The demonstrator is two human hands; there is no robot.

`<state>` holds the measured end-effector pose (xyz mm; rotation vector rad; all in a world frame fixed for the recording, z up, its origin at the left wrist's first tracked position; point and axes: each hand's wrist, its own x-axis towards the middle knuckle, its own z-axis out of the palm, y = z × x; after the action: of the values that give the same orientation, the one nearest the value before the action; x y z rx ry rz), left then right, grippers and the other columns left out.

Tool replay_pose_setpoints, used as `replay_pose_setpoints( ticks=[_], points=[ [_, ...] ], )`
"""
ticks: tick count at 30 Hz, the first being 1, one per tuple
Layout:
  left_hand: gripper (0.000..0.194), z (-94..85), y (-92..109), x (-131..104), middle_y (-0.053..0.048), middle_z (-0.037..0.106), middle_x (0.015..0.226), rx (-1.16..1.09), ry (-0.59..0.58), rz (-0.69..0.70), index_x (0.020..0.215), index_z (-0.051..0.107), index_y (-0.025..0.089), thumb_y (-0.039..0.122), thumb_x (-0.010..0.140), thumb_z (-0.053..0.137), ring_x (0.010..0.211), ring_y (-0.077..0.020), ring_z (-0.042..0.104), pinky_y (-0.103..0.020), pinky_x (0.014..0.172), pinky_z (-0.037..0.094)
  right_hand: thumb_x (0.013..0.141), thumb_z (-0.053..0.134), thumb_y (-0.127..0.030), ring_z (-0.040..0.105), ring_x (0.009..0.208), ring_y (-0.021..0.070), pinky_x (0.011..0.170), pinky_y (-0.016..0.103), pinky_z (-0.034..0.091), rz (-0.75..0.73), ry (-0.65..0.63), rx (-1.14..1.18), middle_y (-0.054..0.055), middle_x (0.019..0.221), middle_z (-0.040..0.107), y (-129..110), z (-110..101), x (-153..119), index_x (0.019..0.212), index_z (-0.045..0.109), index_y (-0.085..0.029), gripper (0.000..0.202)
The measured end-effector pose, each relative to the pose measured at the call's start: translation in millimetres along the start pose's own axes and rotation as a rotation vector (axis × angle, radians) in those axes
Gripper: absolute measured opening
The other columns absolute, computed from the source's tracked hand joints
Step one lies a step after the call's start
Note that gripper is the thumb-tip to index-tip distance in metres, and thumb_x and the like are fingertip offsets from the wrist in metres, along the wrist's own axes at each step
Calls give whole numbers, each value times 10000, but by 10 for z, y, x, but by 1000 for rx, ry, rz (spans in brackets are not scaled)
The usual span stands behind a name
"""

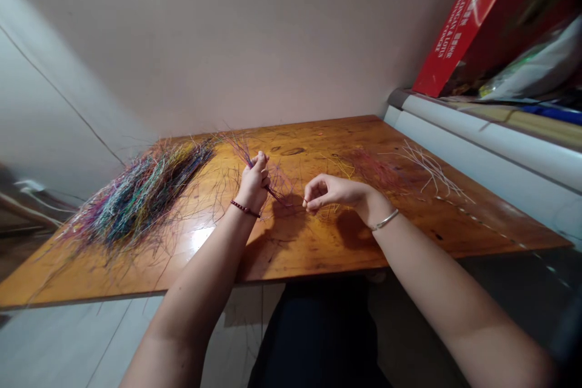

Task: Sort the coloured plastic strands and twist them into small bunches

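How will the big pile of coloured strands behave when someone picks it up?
The pile of strands would probably bend springily, not hang limp, since thin ends stick up. It may snag or shed pieces, as its edges splay loosely over the table.

1 bundle: thin purple-red strands, slanting in left hand over tabletop, upper ends fanned toward far edge.

The glossy brown wooden tabletop bears a big heap of multicoloured strands at the left, loose yellow strands near the middle, then red strands and white strands towards the right.
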<state>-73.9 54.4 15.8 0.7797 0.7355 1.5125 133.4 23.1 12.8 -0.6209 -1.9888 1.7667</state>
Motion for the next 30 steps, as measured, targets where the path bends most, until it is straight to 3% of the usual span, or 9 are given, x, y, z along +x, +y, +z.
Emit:
replay_pose_setpoints(
  ticks=[5,11,13,17,19,22,27,30],
  points=[
    [343,1,4,-3,81,463,621,-24,3,-21,732,472,148,329,670,757,329,33,190,-135,280,99,636,787,-282,644,642,111,616,231,503,70,-114,23,40,756,693,-7,-5,-24,755,656,-124,238],
    [313,23,43,-26,97,397,555,-57,-87,-84,736,484,149,316,690,745,322,27,179,-130,278,104,621,798,-281,660,639,122,612,218,517,192,-359,-21,49,706,698,9,-22,-27,761,687,-114,245],
    [293,27,57,-31,105,349,524,-56,-132,-104,750,500,150,329,709,729,318,21,169,-130,278,106,634,793,-284,674,695,137,658,234,527,191,-377,-2,62,765,711,-7,-33,-23,884,701,-121,313],
    [292,35,71,-41,108,323,508,-32,-155,-128,776,524,146,356,717,718,316,19,159,-136,278,101,613,810,-326,645,985,207,840,314,504,92,-464,131,141,1168,636,-47,-29,-16,1247,566,-169,697],
    [307,50,70,-58,107,329,512,-8,-167,-131,784,530,143,364,705,727,319,21,161,-134,282,97,654,765,-428,617,1046,228,880,341,487,24,-413,206,161,1240,590,-53,-6,-15,1286,535,-170,721],
    [329,90,60,-104,83,418,573,65,-211,-97,762,521,136,365,682,743,337,31,179,-131,293,99,758,631,-531,648,961,207,859,344,501,-1,-201,304,153,1169,632,-50,36,-7,1225,589,-159,599],
    [359,153,42,-178,23,542,719,235,-220,-80,759,546,127,374,631,772,364,36,224,-136,311,127,757,659,-482,628,671,84,565,169,489,21,226,273,110,1065,667,-4,47,67,1038,684,-157,431],
    [357,171,26,-197,11,554,716,271,-218,-90,765,573,126,380,618,776,368,30,223,-144,320,124,711,709,-461,576,598,53,455,135,407,26,348,193,93,992,673,63,34,134,987,696,-148,418]
  ],
)
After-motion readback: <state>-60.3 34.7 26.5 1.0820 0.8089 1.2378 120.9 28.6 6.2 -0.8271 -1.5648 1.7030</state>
